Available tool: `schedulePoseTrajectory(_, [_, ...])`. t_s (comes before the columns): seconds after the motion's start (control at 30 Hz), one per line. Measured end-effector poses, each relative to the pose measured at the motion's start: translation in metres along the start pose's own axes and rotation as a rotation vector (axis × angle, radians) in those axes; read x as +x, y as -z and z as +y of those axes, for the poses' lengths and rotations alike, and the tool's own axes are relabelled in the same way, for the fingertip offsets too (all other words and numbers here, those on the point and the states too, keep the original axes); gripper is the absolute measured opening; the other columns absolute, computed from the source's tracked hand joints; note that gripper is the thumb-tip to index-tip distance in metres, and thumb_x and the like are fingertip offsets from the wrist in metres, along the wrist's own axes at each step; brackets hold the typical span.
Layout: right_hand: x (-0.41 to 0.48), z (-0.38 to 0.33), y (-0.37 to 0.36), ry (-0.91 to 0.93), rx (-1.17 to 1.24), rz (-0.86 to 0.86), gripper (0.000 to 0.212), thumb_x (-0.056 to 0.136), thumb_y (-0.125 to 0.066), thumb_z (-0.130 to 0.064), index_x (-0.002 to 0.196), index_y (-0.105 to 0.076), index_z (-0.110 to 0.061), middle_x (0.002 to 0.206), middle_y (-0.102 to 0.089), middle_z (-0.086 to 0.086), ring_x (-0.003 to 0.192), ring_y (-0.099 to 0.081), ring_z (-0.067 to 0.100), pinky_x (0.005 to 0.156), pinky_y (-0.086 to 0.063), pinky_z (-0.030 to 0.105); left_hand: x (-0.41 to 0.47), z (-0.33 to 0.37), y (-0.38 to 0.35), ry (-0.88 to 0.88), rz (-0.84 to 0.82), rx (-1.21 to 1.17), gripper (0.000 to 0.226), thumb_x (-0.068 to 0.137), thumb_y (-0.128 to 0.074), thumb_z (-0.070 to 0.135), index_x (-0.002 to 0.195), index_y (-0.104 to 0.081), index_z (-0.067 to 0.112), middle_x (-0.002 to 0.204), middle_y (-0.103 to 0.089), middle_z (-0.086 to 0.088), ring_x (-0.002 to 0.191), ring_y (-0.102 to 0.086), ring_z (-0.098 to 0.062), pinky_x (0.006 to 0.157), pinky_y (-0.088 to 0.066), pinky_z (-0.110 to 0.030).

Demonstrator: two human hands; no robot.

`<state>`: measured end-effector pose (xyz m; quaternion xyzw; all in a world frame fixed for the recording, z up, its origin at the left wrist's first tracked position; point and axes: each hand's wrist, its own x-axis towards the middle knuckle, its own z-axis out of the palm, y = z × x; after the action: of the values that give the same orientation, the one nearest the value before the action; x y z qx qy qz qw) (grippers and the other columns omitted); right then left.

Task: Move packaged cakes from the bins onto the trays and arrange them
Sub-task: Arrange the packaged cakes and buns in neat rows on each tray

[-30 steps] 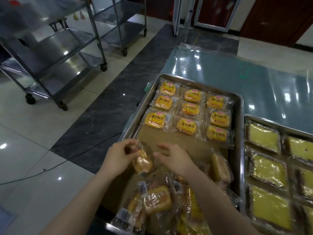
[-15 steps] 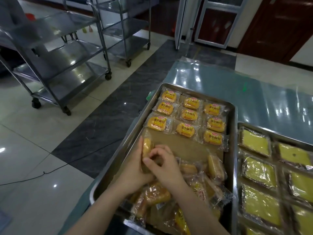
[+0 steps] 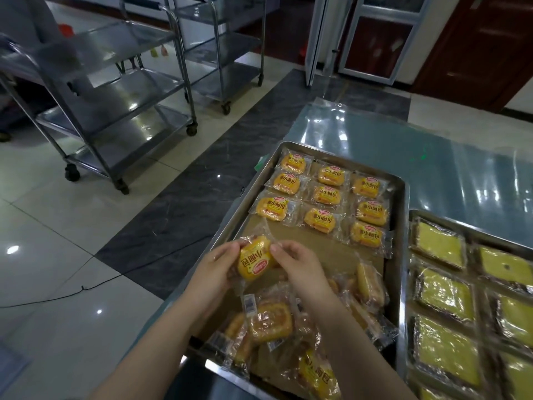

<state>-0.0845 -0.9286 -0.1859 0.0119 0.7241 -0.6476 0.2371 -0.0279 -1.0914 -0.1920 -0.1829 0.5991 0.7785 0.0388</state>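
A metal tray (image 3: 402, 215) lined with brown paper holds several packaged cakes (image 3: 326, 194) in neat rows at its far end. A loose heap of packaged cakes (image 3: 271, 321) lies at the near end. Between them, both hands hold one yellow packaged cake (image 3: 255, 262) label up, just above the paper at the tray's left side. My left hand (image 3: 216, 269) grips its left edge and my right hand (image 3: 300, 267) pinches its right edge.
A second tray (image 3: 415, 215) of square yellow wrapped cakes (image 3: 444, 293) adjoins on the right. The trays sit on a glossy blue-green table (image 3: 432, 157). Steel rolling carts (image 3: 115, 111) stand on the tiled floor to the left, and a black cable (image 3: 86, 287) crosses it.
The cake in my hands has turned from on edge to label up. Both hands stay at the tray's left side, between the rows and the heap.
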Motion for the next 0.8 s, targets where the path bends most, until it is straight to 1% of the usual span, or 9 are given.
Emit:
schedulePoseTrajectory(0.07, [0.000,0.001,0.003,-0.021,0.128,-0.006,0.013,0.088,-0.065,-0.021,0.097,-0.065,-0.012,0.084,-0.073,-0.001,0.074,-0.068,0.012,0.063,-0.052,0.020,0.001,0.000,0.001,0.006,0.006,-0.010,0.037,0.085,-0.051,0.044,0.107,-0.069,0.022,0.104,-0.069,-0.011,0.093,-0.066,-0.026,0.057,-0.051,-0.025])
schedulePoseTrajectory(0.13, [-0.001,0.002,0.004,-0.025,0.239,0.061,0.004,0.088,-0.064,-0.014,0.091,-0.065,-0.011,0.078,-0.070,0.001,0.066,-0.062,0.012,0.060,-0.050,0.023,0.004,-0.003,0.000,0.000,0.021,0.002,0.033,0.084,-0.049,0.046,0.099,-0.072,0.029,0.104,-0.070,-0.006,0.096,-0.067,-0.024,0.070,-0.054,-0.034])
schedulePoseTrajectory(0.2, [-0.002,0.004,0.002,-0.055,0.348,0.112,0.005,0.089,-0.062,-0.014,0.092,-0.065,-0.011,0.083,-0.069,0.005,0.070,-0.061,0.013,0.064,-0.050,0.026,0.008,-0.007,-0.002,-0.002,0.052,0.021,0.031,0.087,-0.047,0.049,0.097,-0.072,0.033,0.103,-0.071,-0.003,0.099,-0.067,-0.021,0.084,-0.052,-0.041])
schedulePoseTrajectory(0.3, [-0.004,0.007,-0.006,-0.166,0.427,0.034,0.023,0.086,-0.068,-0.023,0.107,-0.063,-0.015,0.100,-0.072,0.006,0.086,-0.070,0.020,0.075,-0.055,0.032,0.013,-0.010,-0.006,-0.061,0.072,-0.042,0.037,0.086,-0.049,0.057,0.108,-0.068,0.035,0.110,-0.069,-0.001,0.104,-0.065,-0.019,0.083,-0.051,-0.038])
schedulePoseTrajectory(0.4, [-0.006,0.008,-0.017,-0.170,0.291,-0.112,0.028,0.084,-0.072,-0.026,0.109,-0.064,-0.017,0.102,-0.073,0.003,0.090,-0.071,0.019,0.078,-0.056,0.031,0.018,-0.009,-0.009,-0.134,0.057,0.027,0.040,0.083,-0.051,0.059,0.113,-0.065,0.036,0.112,-0.068,0.002,0.104,-0.064,-0.017,0.084,-0.051,-0.038])
schedulePoseTrajectory(0.5, [0.003,0.008,-0.013,-0.129,0.293,0.006,0.018,0.085,-0.071,-0.018,0.102,-0.066,-0.019,0.101,-0.073,0.001,0.093,-0.070,0.018,0.084,-0.055,0.034,0.020,-0.013,-0.007,-0.149,0.121,0.170,0.020,0.088,-0.055,0.040,0.104,-0.068,0.037,0.104,-0.070,0.008,0.097,-0.065,-0.012,0.085,-0.050,-0.038])
schedulePoseTrajectory(0.6, [0.025,0.008,0.003,-0.106,0.157,0.137,0.015,0.086,-0.068,-0.016,0.097,-0.065,-0.026,0.100,-0.072,-0.004,0.096,-0.067,0.015,0.090,-0.053,0.036,0.019,-0.018,0.005,-0.080,0.174,0.306,0.021,0.093,-0.054,0.022,0.108,-0.065,0.032,0.101,-0.070,0.012,0.094,-0.065,-0.003,0.093,-0.049,-0.038])
schedulePoseTrajectory(0.7, [0.052,0.007,0.016,-0.050,-0.170,0.105,0.030,0.086,-0.068,-0.018,0.111,-0.058,-0.031,0.111,-0.068,-0.007,0.097,-0.065,0.010,0.089,-0.053,0.034,0.016,-0.018,0.020,-0.048,0.204,0.428,0.020,0.093,-0.055,0.021,0.109,-0.062,0.031,0.102,-0.069,0.012,0.092,-0.064,0.002,0.093,-0.049,-0.032])
schedulePoseTrajectory(0.8, [0.080,0.007,0.013,-0.028,-0.419,0.032,0.052,0.080,-0.076,-0.025,0.124,-0.049,-0.026,0.109,-0.058,-0.011,0.096,-0.060,0.008,0.073,-0.051,0.021,0.017,-0.017,0.031,-0.096,0.219,0.573,0.023,0.094,-0.054,0.021,0.103,-0.058,0.041,0.103,-0.066,0.015,0.095,-0.060,0.004,0.088,-0.047,-0.023])
